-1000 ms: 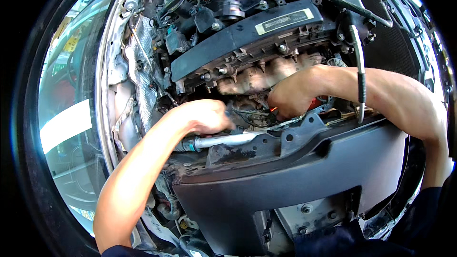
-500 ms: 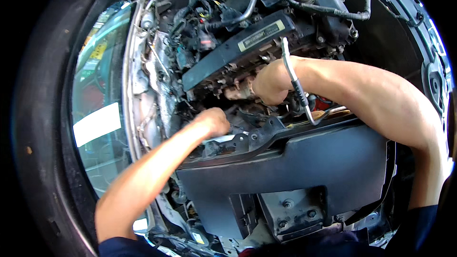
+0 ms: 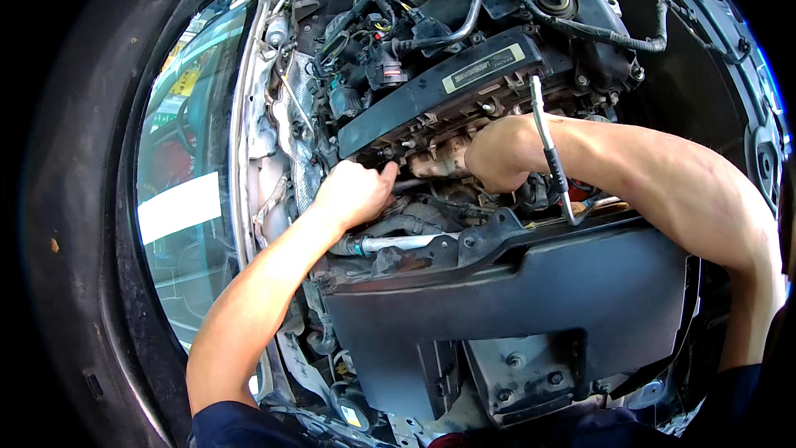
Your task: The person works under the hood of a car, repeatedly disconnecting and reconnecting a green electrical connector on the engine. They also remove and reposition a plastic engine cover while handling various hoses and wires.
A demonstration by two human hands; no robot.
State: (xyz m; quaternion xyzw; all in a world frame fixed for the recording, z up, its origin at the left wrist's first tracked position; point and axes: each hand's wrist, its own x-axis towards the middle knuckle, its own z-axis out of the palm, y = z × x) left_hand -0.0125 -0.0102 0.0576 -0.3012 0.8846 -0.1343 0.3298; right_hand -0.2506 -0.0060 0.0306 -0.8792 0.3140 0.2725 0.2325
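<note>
My left hand (image 3: 358, 192) is over the gap on the front side of the engine. One finger sticks up toward the engine's lower edge and the others curl under. What they hold, if anything, is hidden. Deeper in the same gap, my right hand (image 3: 500, 154) bends down beside a rusty brown metal part (image 3: 441, 158), against or very close to its right end. The back of that hand hides its fingers. Above both hands runs a long black engine cover (image 3: 439, 99) with a pale label. A thin bent metal pipe (image 3: 549, 149) stands up in front of my right wrist.
A broad black plastic panel (image 3: 514, 290) lies nearest me, with a dark metal bracket (image 3: 489, 236) along its far edge. A silver pipe (image 3: 406, 242) runs beside the bracket. At left is the windshield (image 3: 186, 174); several hoses and wires (image 3: 394, 0) cross the engine's far side.
My left hand has moved up and away from me, toward the engine's lower edge, and one finger now points up. My right hand stays by the rusty part. The whole view has shifted slightly.
</note>
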